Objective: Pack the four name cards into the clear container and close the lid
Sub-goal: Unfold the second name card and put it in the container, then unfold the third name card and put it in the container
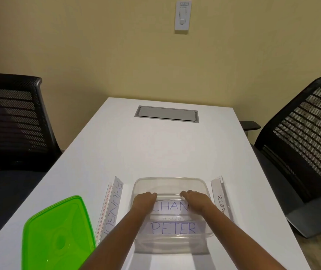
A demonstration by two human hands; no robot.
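Observation:
The clear container (pixel 170 181) sits on the white table near me. Inside it lie two name cards: one reading CHAN (pixel 170 207) at the back, one reading PETER (pixel 173 228) at the front. My left hand (pixel 145 198) and my right hand (pixel 191 197) are both inside the container, resting on the two ends of the CHAN card with fingers curled at its far edge. A card reading PHUNSU (pixel 112 206) lies outside along the container's left wall. A card reading ZEBRA (pixel 221 199) lies outside along its right wall. The green lid (pixel 58 236) lies flat at the near left.
The white table (pixel 155 149) has a grey cable hatch (pixel 166 114) at its far end. Black mesh chairs stand at the left (pixel 13 121) and right (pixel 303 141) sides. The lid overhangs the table's near left edge.

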